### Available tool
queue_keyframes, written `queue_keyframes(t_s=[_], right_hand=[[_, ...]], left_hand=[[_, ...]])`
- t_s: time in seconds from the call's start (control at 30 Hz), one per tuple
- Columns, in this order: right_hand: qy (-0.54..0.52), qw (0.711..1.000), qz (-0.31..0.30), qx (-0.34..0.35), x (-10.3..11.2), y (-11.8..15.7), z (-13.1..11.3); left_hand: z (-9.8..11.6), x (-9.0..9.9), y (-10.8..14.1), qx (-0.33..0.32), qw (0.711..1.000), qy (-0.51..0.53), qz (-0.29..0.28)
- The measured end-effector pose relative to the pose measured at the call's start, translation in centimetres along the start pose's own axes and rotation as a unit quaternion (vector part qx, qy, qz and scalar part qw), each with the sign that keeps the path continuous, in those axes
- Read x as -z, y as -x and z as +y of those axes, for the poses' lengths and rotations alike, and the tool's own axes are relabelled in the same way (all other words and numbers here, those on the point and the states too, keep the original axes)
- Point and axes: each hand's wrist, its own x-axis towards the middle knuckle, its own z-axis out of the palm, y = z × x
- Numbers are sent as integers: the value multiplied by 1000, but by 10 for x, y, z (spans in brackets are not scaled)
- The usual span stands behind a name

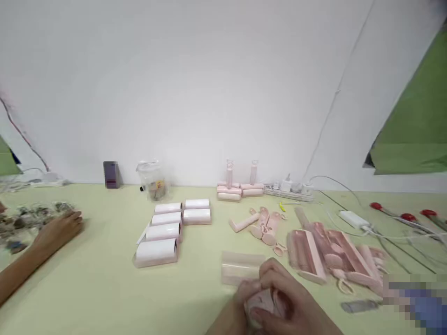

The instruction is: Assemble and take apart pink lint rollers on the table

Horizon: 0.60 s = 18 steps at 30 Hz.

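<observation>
Low in the middle of the head view, my left hand (234, 302) and my right hand (291, 295) are closed together around a pale, rounded piece (261, 302), which looks like a white roll. Fingers and blur hide much of it. Just beyond my hands, a translucent pink curved cover (242, 267) lies on the table. To the left stand several white paper rolls (157, 251) in pinkish trays, in two columns. On the right are loose pink plastic parts: open trays (307, 256), a bent handle (244, 222) and flat rounded pieces (272, 228).
Assembled pink rollers (229, 190) and a power strip (291, 191) stand by the wall. A clear plastic bag (153, 181) and a dark box (111, 175) are further left. Cables and red-ended items (408, 217) lie right. Another person's hand (61, 230) rests far left.
</observation>
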Motion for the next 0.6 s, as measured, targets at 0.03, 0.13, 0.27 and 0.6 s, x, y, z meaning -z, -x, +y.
queue_keyframes(t_s=[0.03,0.13,0.27,0.6], right_hand=[[-22,999,1,-35,3,-2,3],[-111,986,31,-121,16,-10,8],[-267,939,124,-175,31,-19,5],[-472,857,58,-198,2,-6,-9]], left_hand=[[1,3,4,31,999,0,-10],[11,14,4,77,997,0,12],[40,31,-27,24,988,5,151],[40,12,-42,-69,995,-35,63]])
